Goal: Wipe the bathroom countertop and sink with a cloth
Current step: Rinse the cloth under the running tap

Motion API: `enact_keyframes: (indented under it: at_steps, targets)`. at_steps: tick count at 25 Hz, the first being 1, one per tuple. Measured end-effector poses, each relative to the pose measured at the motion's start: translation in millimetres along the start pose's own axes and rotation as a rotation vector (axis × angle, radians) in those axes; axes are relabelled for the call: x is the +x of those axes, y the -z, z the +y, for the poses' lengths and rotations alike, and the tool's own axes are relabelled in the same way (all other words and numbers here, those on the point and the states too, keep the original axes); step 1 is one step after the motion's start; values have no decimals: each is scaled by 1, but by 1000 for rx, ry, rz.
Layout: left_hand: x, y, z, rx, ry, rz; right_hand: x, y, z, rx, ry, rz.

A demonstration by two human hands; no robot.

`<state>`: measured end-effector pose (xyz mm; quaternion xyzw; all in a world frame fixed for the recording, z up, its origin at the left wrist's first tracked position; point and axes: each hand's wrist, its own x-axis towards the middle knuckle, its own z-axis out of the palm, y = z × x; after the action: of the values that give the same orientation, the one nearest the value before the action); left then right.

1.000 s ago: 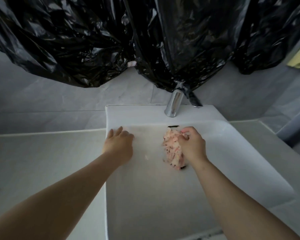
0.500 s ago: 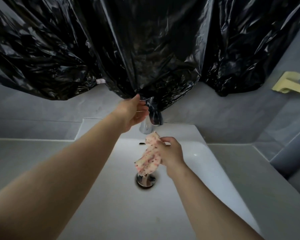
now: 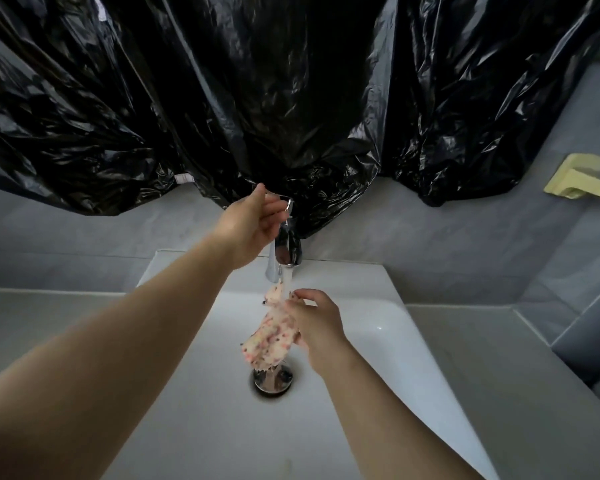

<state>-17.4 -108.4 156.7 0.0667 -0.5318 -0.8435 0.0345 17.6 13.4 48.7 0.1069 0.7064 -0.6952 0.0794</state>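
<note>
Water (image 3: 287, 282) now runs from the faucet (image 3: 278, 265), whose spout was dry half a second ago. The left hand (image 3: 253, 223), already up at the tap then, has thumb and curled fingers round the faucet lever (image 3: 288, 204), evidently to keep the flow on.

In the head view, the right hand (image 3: 317, 323) grips the cloth (image 3: 269, 337) near its top, fingers closed on it. The speckled pink fabric hangs in the stream directly above the drain (image 3: 272, 377), so the runoff drops straight in. The cloth is in mid-air over the sink (image 3: 378, 341), touching neither the basin nor the countertop (image 3: 471, 362). I judge this to be wetting or rinsing, with wiping still to come. Black plastic sheeting (image 3: 257, 98) drapes the wall behind the faucet.
</note>
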Motion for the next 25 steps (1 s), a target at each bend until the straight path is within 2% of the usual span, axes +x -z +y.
enact_keyframes:
  at_steps: [2, 6, 7, 9, 12, 16, 18, 19, 22, 23, 25]
  targets:
    - [-12, 13, -15, 34, -42, 1, 3, 0, 4, 15, -8, -7]
    - [-35, 39, -69, 381, -19, 228, 4, 6, 16, 138, -13, -8]
    - [-39, 44, -86, 453, -2, 230, 3, 6, 18, 154, -13, -22]
    - [-45, 51, -112, 541, 62, 126, 4, 5, 23, 170, 7, -50]
    - [-47, 52, -133, 422, 158, 6, 13, 2, 31, 123, 139, -34]
    - [-45, 56, -153, 524, 104, 127, 18, 2, 45, -142, 290, 160]
    - [-43, 53, -161, 357, 159, 112, 14, 1, 56, -247, 311, 238]
    - [-41, 53, -162, 232, 197, 90, 12, 0, 60, -248, 310, 185]
    - [-37, 60, -153, -43, 222, 19, 5, -5, 61, -144, 236, -180]
    - [-36, 64, -151, -35, 197, -9, 5, -4, 59, -134, 261, -227]
    - [-38, 67, -144, 150, 131, -8, 10, 0, 60, -140, 317, -175]
